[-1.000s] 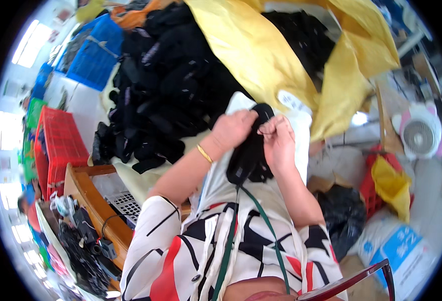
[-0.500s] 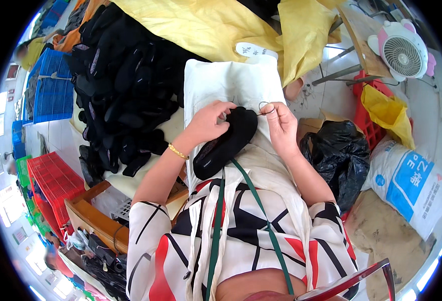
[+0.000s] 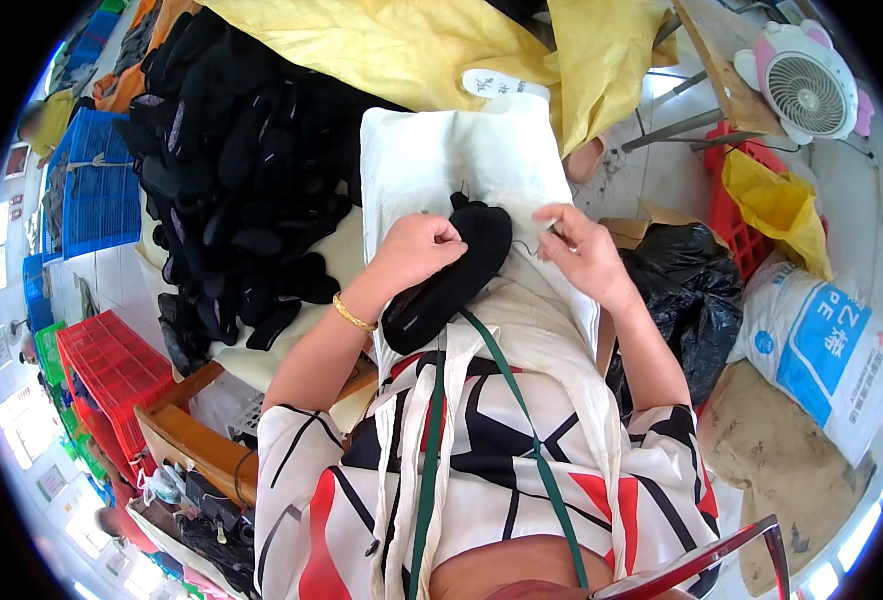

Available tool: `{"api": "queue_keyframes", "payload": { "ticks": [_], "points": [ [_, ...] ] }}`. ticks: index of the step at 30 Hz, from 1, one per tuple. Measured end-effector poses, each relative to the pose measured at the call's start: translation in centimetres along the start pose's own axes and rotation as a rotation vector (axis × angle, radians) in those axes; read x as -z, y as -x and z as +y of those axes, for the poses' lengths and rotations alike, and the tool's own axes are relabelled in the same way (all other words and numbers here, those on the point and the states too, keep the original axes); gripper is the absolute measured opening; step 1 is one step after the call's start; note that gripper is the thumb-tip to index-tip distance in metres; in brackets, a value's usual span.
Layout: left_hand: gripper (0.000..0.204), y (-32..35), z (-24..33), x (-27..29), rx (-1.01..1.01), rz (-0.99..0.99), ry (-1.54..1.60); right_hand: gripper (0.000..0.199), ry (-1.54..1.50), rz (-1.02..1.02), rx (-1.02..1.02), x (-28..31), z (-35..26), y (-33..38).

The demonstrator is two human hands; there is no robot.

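Note:
A black slip-on shoe lies slantwise on a white cushion over my lap, its toe pointing away from me. My left hand, a gold bracelet at its wrist, pinches the shoe's left edge near the toe. To the right of the toe, and apart from it, my right hand has its fingers bent around a dark thread that curves over from the shoe. A small greyish piece also shows between those fingers, too little to name. A short dark strand stands up past the toe.
Black shoes lie heaped to the left, near blue and red crates. A wooden drawer sits near left. On the right are a black plastic bag, a white sack and a fan. A white insole lies beyond the cushion.
My right hand has moved slightly right and turned, its fingers curling more. My left fingers have closed more tightly at the shoe's edge. The shoe stays nearly in place.

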State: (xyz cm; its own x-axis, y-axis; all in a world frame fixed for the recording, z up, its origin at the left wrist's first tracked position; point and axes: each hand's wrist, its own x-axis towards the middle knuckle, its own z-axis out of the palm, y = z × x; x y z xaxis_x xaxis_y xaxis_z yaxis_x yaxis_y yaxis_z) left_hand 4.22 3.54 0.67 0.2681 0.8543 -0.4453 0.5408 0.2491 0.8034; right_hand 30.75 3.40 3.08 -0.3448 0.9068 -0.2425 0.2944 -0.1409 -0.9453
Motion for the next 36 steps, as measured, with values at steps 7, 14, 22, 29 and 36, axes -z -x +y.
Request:
{"api": "queue_keyframes", "payload": {
  "ticks": [7,14,22,29,36],
  "points": [
    [0.017,1.2,0.7,-0.3,-0.056,0.081,-0.045,0.006,0.472,0.034,0.381,-3.5,0.4,-3.5],
    [0.013,-0.5,-3.4,-0.3,-0.157,0.063,0.194,0.005,0.639,-0.019,0.542,-5.0,0.9,-5.4],
    [0.009,-0.4,-3.7,-0.9,0.048,-0.025,0.414,0.01,0.381,-0.028,0.478,-6.9,2.3,-5.4],
    [0.013,0.2,-3.6,-0.7,0.188,-0.089,0.697,0.003,-0.272,-0.147,-0.108,-4.4,2.5,-5.5],
    [0.014,0.4,-4.4,-0.1,0.22,-0.101,0.873,0.009,0.565,0.212,0.225,2.1,5.3,-5.3]
  ]
}}
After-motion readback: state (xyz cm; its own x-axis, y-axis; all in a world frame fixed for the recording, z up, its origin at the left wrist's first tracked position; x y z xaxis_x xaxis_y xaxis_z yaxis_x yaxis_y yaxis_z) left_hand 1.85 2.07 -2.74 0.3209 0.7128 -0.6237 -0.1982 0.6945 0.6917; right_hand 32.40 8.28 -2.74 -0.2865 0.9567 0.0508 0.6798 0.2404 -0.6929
